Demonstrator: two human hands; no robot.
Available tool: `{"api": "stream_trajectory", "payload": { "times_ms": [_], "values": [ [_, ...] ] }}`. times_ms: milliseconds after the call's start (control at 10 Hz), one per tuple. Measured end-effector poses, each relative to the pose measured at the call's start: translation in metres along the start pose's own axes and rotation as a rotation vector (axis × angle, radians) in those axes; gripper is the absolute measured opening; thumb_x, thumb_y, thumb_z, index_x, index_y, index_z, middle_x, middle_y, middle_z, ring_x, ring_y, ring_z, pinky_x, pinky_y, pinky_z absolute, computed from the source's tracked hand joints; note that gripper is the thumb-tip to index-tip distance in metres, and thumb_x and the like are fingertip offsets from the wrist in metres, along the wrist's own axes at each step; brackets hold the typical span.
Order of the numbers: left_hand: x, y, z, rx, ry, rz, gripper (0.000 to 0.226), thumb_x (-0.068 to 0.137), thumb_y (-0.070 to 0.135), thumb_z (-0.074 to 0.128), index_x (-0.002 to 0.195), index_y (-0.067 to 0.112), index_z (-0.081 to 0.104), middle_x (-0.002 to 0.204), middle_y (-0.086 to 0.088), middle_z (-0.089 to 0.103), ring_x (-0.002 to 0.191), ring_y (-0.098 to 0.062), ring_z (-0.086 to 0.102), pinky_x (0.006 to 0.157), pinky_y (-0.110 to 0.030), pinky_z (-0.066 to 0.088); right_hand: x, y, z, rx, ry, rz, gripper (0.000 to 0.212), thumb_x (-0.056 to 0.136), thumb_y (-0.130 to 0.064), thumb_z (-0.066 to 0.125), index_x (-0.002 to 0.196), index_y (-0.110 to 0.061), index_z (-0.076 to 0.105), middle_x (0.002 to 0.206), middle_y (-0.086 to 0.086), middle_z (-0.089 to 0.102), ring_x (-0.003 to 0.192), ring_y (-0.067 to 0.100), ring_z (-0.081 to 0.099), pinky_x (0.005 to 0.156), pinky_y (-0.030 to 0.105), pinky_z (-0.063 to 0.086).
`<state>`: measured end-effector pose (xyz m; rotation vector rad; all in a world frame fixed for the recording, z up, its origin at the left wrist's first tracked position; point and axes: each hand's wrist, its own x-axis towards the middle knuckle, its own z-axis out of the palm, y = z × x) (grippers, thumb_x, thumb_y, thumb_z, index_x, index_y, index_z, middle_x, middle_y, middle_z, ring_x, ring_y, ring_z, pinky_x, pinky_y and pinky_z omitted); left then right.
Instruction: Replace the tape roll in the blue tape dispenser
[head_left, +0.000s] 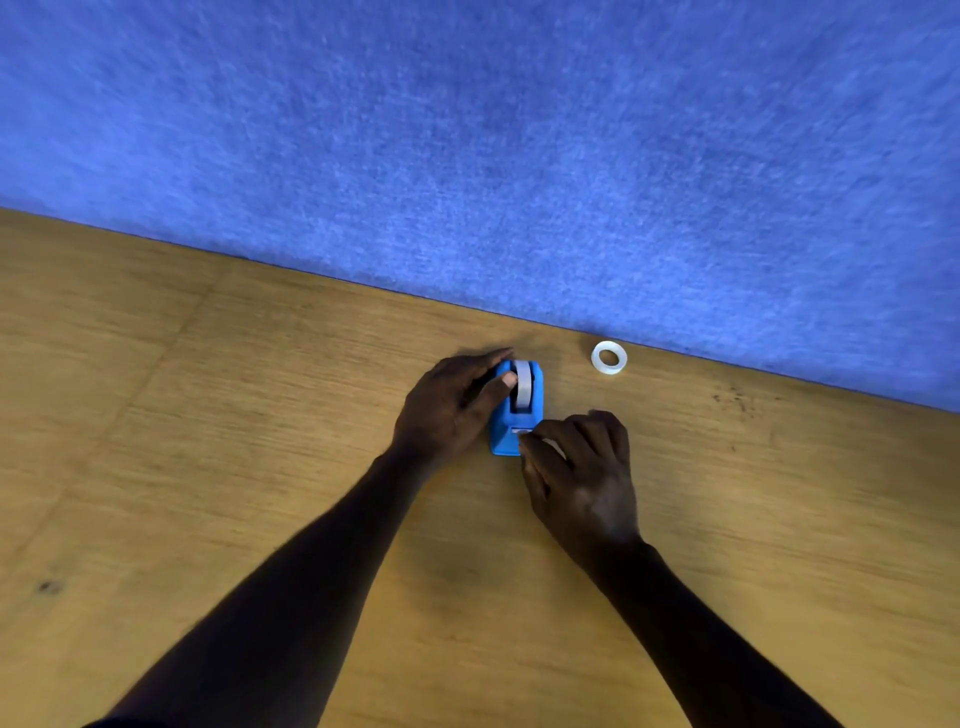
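The blue tape dispenser (524, 415) stands on the wooden table (260, 467) near the blue wall. A whitish tape roll (523, 383) sits upright in its slot. My left hand (449, 408) grips the dispenser's left side, thumb against the roll. My right hand (584, 478) is at the dispenser's near end, fingers curled and pinched together by the cutter; whether they hold a tape end is unclear. A second, clear tape roll (609, 357) lies flat on the table to the right of the dispenser, close to the wall.
A blue felt-like wall (519, 156) rises right behind the table's far edge. A few dark marks (737, 402) spot the wood at the right, and one (49, 587) at the near left.
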<state>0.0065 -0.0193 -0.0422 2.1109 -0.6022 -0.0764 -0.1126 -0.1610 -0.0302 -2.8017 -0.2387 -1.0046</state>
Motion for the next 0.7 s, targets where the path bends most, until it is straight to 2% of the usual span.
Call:
{"api": "stream_trajectory", "payload": {
  "times_ms": [100,300,400,500,600,700],
  "values": [
    [0.000,0.000,0.000,-0.019,-0.006,-0.002,0.045,0.096,0.046,0.048,0.135,0.027,0.060,0.133,0.009,0.063,0.124,-0.007,0.053,0.102,-0.025,0.042,0.000,-0.001,0.000,-0.010,-0.014,-0.002,0.008,0.086,-0.012,0.066,0.090,-0.010,0.072,0.090,0.008,0.072,0.085,0.027,0.061,0.089,0.048,0.046],
    [0.000,-0.004,0.001,-0.018,0.001,-0.030,0.051,0.094,0.053,0.045,0.138,0.030,0.055,0.137,0.011,0.060,0.122,0.004,0.046,0.094,-0.006,0.030,0.004,-0.001,-0.006,0.035,-0.029,0.056,0.010,0.087,-0.015,0.064,0.090,-0.010,0.072,0.090,0.009,0.071,0.089,0.024,0.057,0.086,0.041,0.044],
    [0.000,-0.002,0.001,-0.014,0.009,-0.047,0.053,0.093,0.056,0.044,0.139,0.031,0.054,0.137,0.010,0.060,0.120,0.007,0.044,0.093,-0.005,0.028,0.006,0.000,-0.010,0.047,-0.048,0.101,0.013,0.089,-0.018,0.062,0.091,-0.010,0.072,0.092,0.008,0.071,0.088,0.023,0.058,0.083,0.038,0.044],
    [-0.003,-0.002,0.001,-0.004,-0.001,-0.050,0.057,0.092,0.061,0.041,0.139,0.032,0.053,0.137,0.013,0.058,0.121,0.007,0.043,0.095,-0.010,0.031,0.005,0.000,-0.013,0.075,-0.054,0.153,0.013,0.089,-0.018,0.062,0.092,-0.010,0.071,0.093,0.008,0.071,0.088,0.023,0.060,0.079,0.039,0.047],
    [-0.001,-0.001,0.000,-0.034,-0.002,-0.064,0.054,0.093,0.058,0.043,0.139,0.030,0.054,0.135,0.018,0.057,0.122,0.005,0.045,0.098,-0.011,0.033,0.005,0.005,-0.013,0.085,-0.071,0.231,0.018,0.090,-0.021,0.059,0.097,-0.009,0.070,0.096,0.009,0.069,0.089,0.027,0.061,0.079,0.042,0.048],
    [-0.004,0.005,-0.004,-0.033,-0.023,-0.036,0.043,0.101,0.034,0.052,0.141,0.017,0.054,0.140,0.001,0.059,0.130,-0.014,0.050,0.109,-0.026,0.036,0.006,0.008,-0.016,0.047,-0.144,0.321,0.026,0.090,-0.023,0.060,0.107,-0.006,0.066,0.103,0.014,0.067,0.095,0.033,0.061,0.083,0.044,0.049]
  ]
}}
